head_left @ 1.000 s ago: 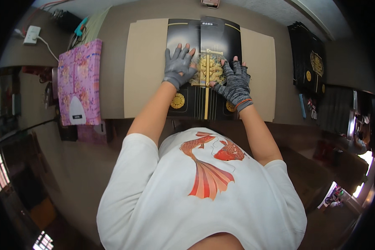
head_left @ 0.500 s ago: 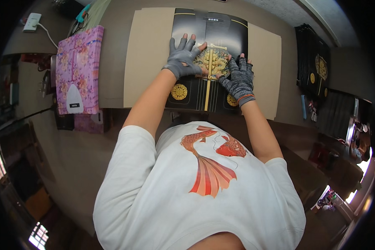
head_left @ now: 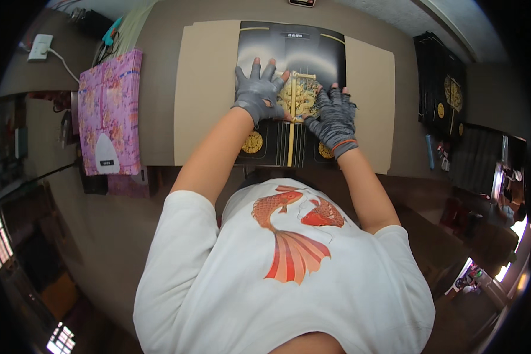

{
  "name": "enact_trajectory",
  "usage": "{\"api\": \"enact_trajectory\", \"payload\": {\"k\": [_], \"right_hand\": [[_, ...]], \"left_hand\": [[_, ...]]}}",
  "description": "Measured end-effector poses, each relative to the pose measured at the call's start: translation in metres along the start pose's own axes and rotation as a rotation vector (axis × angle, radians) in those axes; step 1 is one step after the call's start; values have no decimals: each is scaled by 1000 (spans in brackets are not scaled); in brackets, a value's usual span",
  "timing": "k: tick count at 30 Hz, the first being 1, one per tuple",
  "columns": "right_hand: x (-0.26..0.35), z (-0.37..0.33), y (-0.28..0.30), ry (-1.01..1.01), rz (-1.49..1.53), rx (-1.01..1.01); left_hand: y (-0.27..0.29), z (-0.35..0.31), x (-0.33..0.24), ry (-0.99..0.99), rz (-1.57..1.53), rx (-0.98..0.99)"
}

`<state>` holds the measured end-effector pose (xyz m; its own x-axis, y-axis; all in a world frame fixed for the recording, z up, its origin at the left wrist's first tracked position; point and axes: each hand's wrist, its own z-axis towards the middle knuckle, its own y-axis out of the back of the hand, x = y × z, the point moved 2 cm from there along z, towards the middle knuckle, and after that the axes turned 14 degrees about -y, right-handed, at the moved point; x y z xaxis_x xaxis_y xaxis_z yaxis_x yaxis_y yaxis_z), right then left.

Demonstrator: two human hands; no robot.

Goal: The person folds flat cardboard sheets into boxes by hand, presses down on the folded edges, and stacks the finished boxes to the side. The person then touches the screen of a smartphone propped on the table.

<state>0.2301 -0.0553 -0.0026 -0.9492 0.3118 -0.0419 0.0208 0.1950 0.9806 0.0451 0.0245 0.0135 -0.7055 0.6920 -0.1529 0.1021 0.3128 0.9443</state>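
A flat black printed sheet [head_left: 292, 53] with a gold dragon emblem and a gold centre strip lies on a tan cardboard board [head_left: 203, 94] on the table. My left hand [head_left: 257, 92], in a grey fingerless glove, presses flat on the sheet left of the emblem, fingers spread. In a dark knit fingerless glove, my right hand [head_left: 333, 115] rests palm down on the sheet to the right of the emblem. Neither hand grips anything.
A stack of pink patterned sheets [head_left: 108, 112] lies at the left. A stack of black printed sheets [head_left: 442, 88] sits at the right. A white power strip [head_left: 40, 47] with cable and a teal tool [head_left: 112, 32] are at the far left.
Both hands have slid slightly toward me along the black sheet while staying flat on it. The sheet and the stacks have kept their places.
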Motion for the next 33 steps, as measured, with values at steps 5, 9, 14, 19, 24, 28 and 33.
{"api": "enact_trajectory", "payload": {"k": [5, 9, 14, 19, 24, 28, 33], "right_hand": [[21, 6, -34, 480, 156, -94], [14, 29, -29, 320, 183, -81], [-1, 105, -25, 160, 64, -200], [-8, 200, -15, -25, 63, -272], [-23, 276, 6, -185, 42, -235], [-26, 279, 7, -140, 39, -303], [-3, 133, 11, 346, -86, -145]], "left_hand": [[23, 18, -19, -120, 184, 216], [19, 22, -22, -111, 160, 206], [21, 20, -23, -125, 123, 135], [26, 21, -25, -91, 166, 185], [26, 29, -30, -77, 166, 289], [26, 28, -34, -64, 189, 298], [17, 27, -32, -44, 207, 256]]}}
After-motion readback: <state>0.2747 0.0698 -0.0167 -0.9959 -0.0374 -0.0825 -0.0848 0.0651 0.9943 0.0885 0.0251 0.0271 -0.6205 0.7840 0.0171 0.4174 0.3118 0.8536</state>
